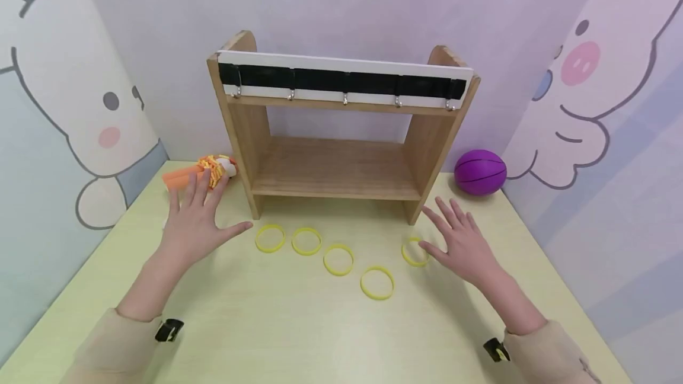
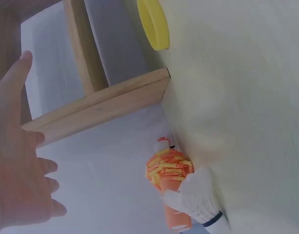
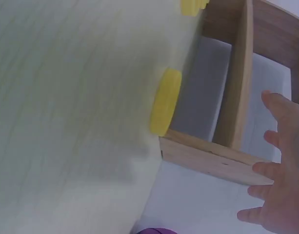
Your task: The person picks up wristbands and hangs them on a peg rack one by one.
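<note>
Both hands are held above the table with fingers spread, holding nothing. In the head view my left hand (image 1: 192, 227) is at the left, near the orange toy (image 1: 181, 177) and the leftmost yellow ring (image 1: 270, 250). My right hand (image 1: 461, 245) is at the right; its thumb overlaps a yellow ring (image 1: 413, 263) in the view, and contact cannot be told. Several yellow rings lie flat in a loose row before a wooden shelf (image 1: 336, 185). The left wrist view shows my left hand (image 2: 20, 161) beside the shelf, and the right wrist view my right hand (image 3: 286, 170).
Across the shelf's top front runs a white board (image 1: 341, 61) with a black strip and several metal hooks. A purple ball (image 1: 480, 172) sits right of the shelf. A white shuttlecock (image 2: 198, 197) lies by the orange toy. Walls with cartoon figures enclose the table.
</note>
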The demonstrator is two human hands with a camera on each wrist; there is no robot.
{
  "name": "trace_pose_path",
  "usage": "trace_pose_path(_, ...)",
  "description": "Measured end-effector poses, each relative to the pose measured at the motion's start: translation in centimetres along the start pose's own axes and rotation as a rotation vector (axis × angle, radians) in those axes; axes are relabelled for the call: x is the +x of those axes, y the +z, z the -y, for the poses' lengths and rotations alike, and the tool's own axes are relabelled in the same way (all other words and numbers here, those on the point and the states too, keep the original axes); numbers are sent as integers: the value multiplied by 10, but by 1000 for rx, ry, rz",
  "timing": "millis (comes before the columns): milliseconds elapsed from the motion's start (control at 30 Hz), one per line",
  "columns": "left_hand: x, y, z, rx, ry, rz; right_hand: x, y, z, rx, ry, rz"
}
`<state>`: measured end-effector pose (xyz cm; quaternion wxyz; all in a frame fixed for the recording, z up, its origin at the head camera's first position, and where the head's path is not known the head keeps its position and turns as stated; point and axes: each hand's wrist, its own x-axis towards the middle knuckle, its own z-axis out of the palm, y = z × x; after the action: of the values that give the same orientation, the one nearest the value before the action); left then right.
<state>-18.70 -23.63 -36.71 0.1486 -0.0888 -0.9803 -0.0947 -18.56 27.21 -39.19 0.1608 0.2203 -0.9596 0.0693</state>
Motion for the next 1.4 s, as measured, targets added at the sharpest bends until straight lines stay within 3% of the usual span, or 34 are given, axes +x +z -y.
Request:
trace_pose_path(267,24,12,5,-106,3,-38,8,28,-11,123,-143,90)
trace_pose_path(467,43,27,8,-275,-33,-117,13,44,-27,168,-214,167)
trace_pose_path(633,57,40,11,-431,-42,-143,19,54,-36,152,-280,157)
trace_pose_path(800,65,53,14,-571,27,-218,26,63,-40,140,-313,119)
trace_pose_path(1000,71,60,13,-685,110,-311,30,69,-41,167,-269,114)
trace_pose_path(1267,76,61,10,-715,91,-340,33,57,-40,322,-135,169)
trace_pose_path(1400,79,63,11,-727,74,-322,33,49,-40,369,-110,168)
